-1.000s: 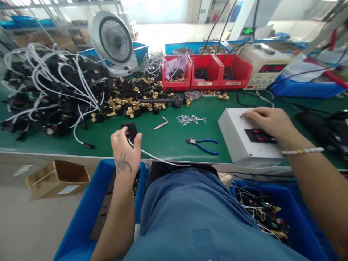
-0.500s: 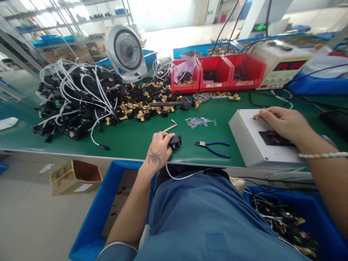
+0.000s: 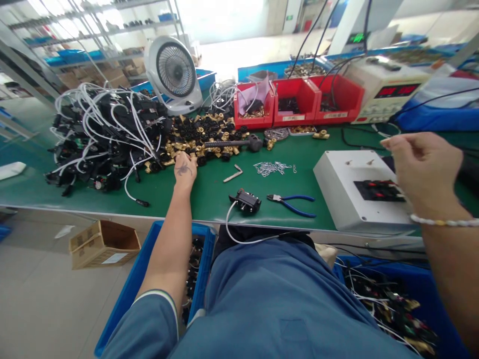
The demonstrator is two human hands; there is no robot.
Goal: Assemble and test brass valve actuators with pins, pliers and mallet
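Observation:
My left hand (image 3: 184,168) reaches forward onto the green mat, its fingers down among the heap of brass and black fittings (image 3: 202,138); what the fingers hold, if anything, is hidden. A black part with a white cable (image 3: 246,201) lies alone near the table's front edge. My right hand (image 3: 422,167) hovers above the white box with red switches (image 3: 355,199), fingers loosely curled, nothing visible in them.
Blue-handled pliers (image 3: 294,202), a small pile of metal clips (image 3: 274,167), an L-shaped key (image 3: 232,174) and a black-handled tool (image 3: 239,143) lie mid-table. A tangle of black parts with white cables (image 3: 105,134) sits left. Red bins (image 3: 299,99), a fan (image 3: 174,70) and a power supply (image 3: 389,89) stand behind. Blue crates (image 3: 142,279) flank my lap.
My left hand set the black cabled part down near the front edge and moved forward to the fittings heap. My right hand lifted off the white box.

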